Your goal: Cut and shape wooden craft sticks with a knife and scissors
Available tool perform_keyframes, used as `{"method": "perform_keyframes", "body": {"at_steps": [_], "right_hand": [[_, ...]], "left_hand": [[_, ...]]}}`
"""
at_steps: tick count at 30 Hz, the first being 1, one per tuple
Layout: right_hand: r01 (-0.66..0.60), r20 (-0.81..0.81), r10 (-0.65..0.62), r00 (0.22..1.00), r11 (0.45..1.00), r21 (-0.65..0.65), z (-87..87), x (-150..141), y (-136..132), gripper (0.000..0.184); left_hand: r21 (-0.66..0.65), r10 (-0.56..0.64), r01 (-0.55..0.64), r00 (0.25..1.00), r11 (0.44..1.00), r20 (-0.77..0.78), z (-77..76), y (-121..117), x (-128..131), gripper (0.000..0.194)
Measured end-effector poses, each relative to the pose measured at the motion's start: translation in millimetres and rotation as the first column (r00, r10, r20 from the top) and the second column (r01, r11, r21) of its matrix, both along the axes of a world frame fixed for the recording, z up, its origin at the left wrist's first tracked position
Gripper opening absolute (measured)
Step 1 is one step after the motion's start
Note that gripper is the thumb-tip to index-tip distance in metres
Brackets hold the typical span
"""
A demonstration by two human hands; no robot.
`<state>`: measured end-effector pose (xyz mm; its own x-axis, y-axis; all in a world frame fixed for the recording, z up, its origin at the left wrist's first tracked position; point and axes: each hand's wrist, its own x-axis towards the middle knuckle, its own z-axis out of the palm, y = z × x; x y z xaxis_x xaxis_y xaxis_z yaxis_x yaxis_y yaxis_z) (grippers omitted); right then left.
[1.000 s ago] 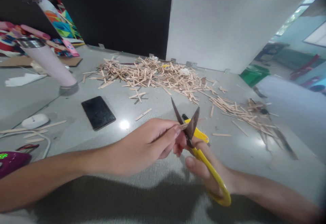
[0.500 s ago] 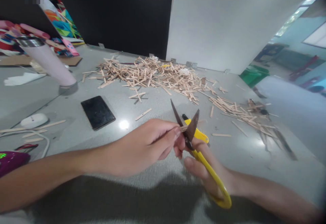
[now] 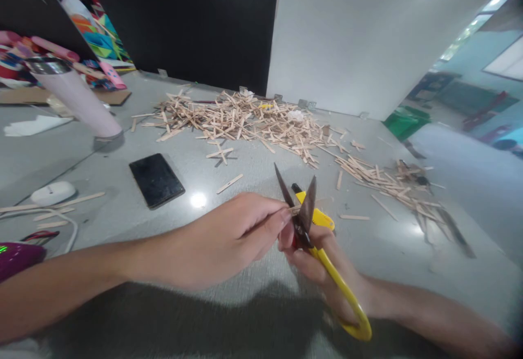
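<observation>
Left fingers (image 3: 274,225) pinch a craft stick (image 3: 295,210) jutting toward three o'clock between yellow-handled scissors' (image 3: 303,235) blades; right fingers (image 3: 309,265) grip the scissors.

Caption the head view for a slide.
Right hand holds open yellow-handled scissors at a stick pinched by the left hand, a pile of sticks beyond.

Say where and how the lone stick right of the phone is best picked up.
Probably across the middle of the lone stick, pinched by its long edges from above: it lies flat and thin on the table, and the left hand is the nearer one.
</observation>
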<state>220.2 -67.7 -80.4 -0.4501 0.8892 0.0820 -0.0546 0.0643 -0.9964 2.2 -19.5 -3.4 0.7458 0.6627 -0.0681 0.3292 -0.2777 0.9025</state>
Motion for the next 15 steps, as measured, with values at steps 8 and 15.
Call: {"method": "perform_keyframes", "body": {"at_steps": [8,15], "right_hand": [[0.006,-0.031,-0.008,1.000,0.998,-0.070,-12.6,3,-3,0.031],[0.008,-0.073,-0.014,0.997,0.997,-0.078,-20.5,3,-5,0.033]], "left_hand": [[0.070,0.002,-0.002,1.000,0.998,0.001,-3.3,2,-1,0.046],[0.060,0.006,-0.007,1.000,0.998,0.009,-4.0,0,0,0.046]]}}
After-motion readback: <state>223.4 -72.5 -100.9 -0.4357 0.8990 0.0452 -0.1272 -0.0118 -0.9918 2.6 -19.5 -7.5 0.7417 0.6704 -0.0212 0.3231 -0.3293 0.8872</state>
